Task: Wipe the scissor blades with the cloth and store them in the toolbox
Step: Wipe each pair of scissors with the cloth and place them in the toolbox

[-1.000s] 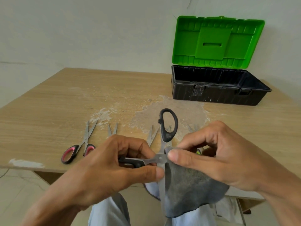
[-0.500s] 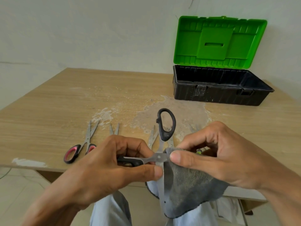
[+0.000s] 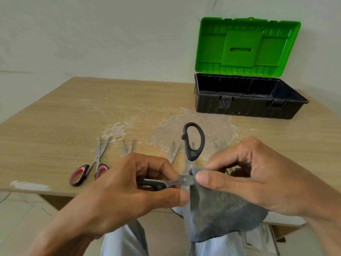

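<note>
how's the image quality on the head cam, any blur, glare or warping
Head view: soft, even light, no hard shadows on the scuffed wooden table; wide-angle bend slants the table edges and the black toolbox; its open green lid glows oversaturated at the rim; left hand, right hand, black-handled steel scissors and grey cloth look slightly soft, not smeared.

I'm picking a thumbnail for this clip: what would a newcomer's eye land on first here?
Probably the open toolbox with its bright green lid, at the far right of the table. Next, at near centre, the black-handled scissors are spread open: the left hand grips one handle while the right hand pinches a grey cloth around a blade. Red-handled scissors lie on the table's left.
</note>
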A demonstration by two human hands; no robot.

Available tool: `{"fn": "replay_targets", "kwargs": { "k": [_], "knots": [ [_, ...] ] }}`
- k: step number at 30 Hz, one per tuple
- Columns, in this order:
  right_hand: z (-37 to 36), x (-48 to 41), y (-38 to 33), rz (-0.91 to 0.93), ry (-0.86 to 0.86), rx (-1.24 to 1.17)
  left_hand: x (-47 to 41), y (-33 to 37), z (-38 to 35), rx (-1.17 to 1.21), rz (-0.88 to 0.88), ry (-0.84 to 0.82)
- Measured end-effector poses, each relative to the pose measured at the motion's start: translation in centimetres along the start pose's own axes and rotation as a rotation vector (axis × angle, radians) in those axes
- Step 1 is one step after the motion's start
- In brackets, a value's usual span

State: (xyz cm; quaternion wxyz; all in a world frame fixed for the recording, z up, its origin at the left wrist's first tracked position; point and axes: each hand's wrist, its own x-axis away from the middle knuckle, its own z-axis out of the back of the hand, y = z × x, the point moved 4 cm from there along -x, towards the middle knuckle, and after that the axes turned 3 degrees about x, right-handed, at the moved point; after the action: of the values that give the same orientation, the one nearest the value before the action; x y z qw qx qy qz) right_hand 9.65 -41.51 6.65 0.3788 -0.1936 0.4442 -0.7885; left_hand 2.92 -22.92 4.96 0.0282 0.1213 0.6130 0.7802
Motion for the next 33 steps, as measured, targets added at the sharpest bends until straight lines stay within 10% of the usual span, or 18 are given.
{"fn": "replay_targets", "kwargs": {
  "k": [33],
  "knots": [
    [1.6, 1.1, 2.1, -0.006, 0.125, 0.029, -0.1, -1.0, 1.6, 0.009, -0.071, 0.146]
  ]
}}
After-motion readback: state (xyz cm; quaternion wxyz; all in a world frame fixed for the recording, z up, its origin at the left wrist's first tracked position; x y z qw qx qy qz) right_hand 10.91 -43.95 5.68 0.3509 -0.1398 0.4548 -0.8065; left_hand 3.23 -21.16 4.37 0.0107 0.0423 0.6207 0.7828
